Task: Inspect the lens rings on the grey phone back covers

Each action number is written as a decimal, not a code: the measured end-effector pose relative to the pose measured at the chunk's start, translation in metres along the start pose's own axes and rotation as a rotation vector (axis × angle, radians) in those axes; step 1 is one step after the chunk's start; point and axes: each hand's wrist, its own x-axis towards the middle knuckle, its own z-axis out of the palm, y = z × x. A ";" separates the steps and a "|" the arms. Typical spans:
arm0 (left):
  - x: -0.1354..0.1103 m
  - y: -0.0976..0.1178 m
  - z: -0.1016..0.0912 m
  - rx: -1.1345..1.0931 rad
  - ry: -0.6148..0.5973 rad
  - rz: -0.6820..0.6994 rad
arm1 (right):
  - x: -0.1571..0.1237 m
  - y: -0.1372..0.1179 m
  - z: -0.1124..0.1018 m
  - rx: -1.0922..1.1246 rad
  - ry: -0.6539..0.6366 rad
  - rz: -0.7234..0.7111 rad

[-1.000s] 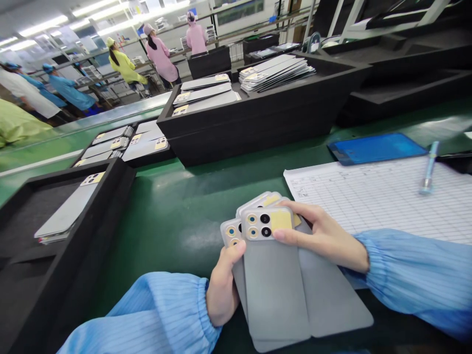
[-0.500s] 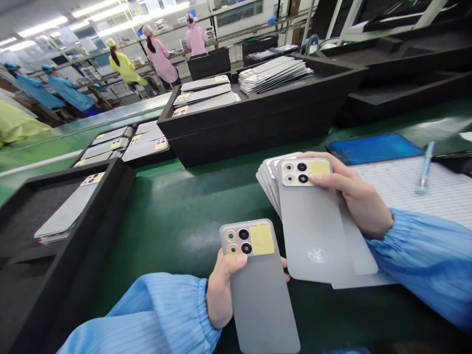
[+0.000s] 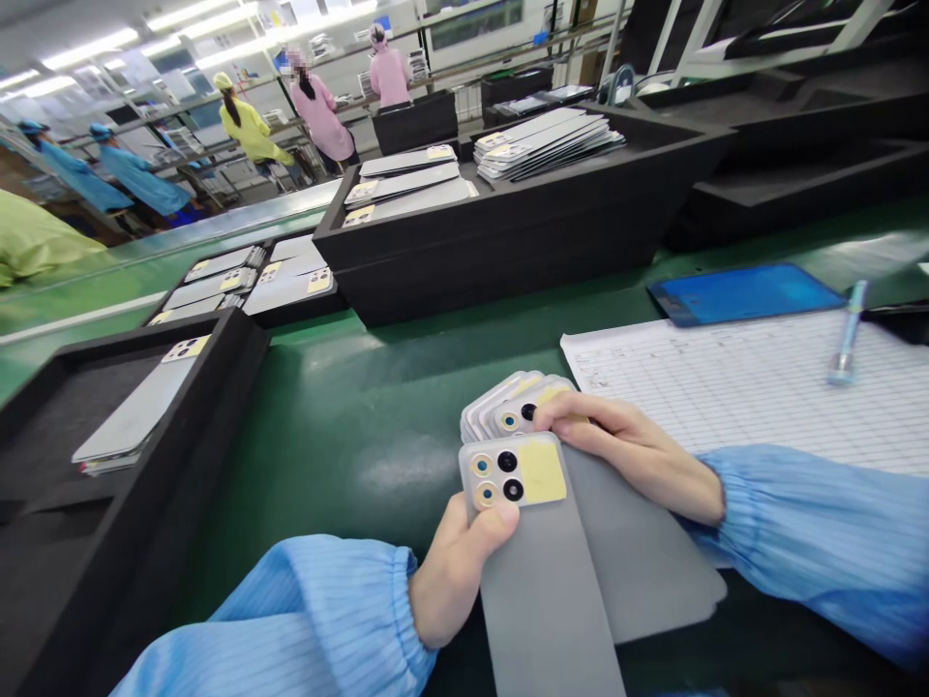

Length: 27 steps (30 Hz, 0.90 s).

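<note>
My left hand [image 3: 461, 566] grips a grey phone back cover [image 3: 541, 590], its thumb pressed just below the camera rings. The cover has a square camera area with black and gold-rimmed lenses, and a yellow film beside them. Behind it, partly overlapped, is a fanned stack of similar phone back covers [image 3: 639, 552]. My right hand [image 3: 631, 445] is closed at the upper right of that stack, fingertips at the camera area of the front cover. Its thumb and the underside of the stack are hidden.
A lined paper sheet [image 3: 740, 387] bears a pen [image 3: 848, 334] and a blue tablet-like panel [image 3: 751, 292]. Black trays [image 3: 508, 252] with covers stand behind; another black tray [image 3: 195, 426] is at left. People [image 3: 319, 111] work in the background. The tabletop [image 3: 348, 416] is green.
My right hand has come left and down with the fanned stack, uncovering more of the paper. My left hand's cover has shifted slightly right and now overlaps the stack.
</note>
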 end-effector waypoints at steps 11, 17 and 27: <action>0.001 -0.003 -0.002 0.147 -0.097 0.154 | -0.007 -0.011 0.009 0.000 0.066 -0.101; 0.001 -0.003 -0.002 0.159 -0.115 0.165 | -0.008 -0.016 0.010 -0.070 0.060 -0.135; 0.003 -0.001 0.000 0.270 -0.087 0.190 | -0.009 -0.009 0.011 -0.105 0.088 -0.141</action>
